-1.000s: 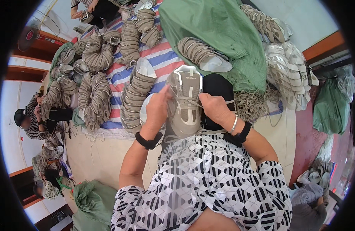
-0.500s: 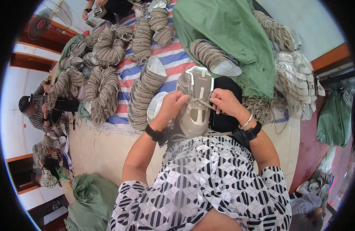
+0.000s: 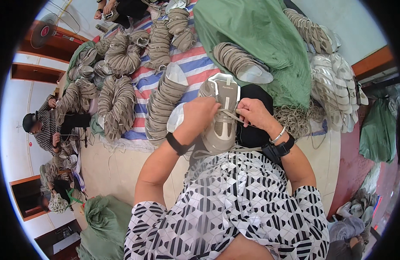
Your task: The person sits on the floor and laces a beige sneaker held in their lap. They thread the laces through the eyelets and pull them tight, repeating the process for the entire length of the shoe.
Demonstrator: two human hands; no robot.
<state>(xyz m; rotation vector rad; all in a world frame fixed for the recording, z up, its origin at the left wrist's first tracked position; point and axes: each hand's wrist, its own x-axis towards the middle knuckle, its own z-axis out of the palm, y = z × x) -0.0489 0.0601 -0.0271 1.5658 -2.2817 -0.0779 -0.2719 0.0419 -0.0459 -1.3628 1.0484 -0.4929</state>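
A taupe-and-white shoe upper rests at my lap, its toe toward me and its tongue standing up at the far end. A beige shoelace crosses over the tongue. My left hand is closed at the left side of the lacing, thumb and forefinger pinching the lace by the tongue's edge. On the other side my right hand pinches the lace between thumb and fingers. Another length of lace lies loose below the toe, against my patterned shirt.
Nested rows of taupe uppers lie on a striped sheet ahead and left. A green cloth covers the far side, beside a pile of loose laces. White-and-grey uppers are stacked right. Other people sit left.
My left hand has moved up and to the right, onto the lacing and over the upper's left side. The right hand stays nearly in place.
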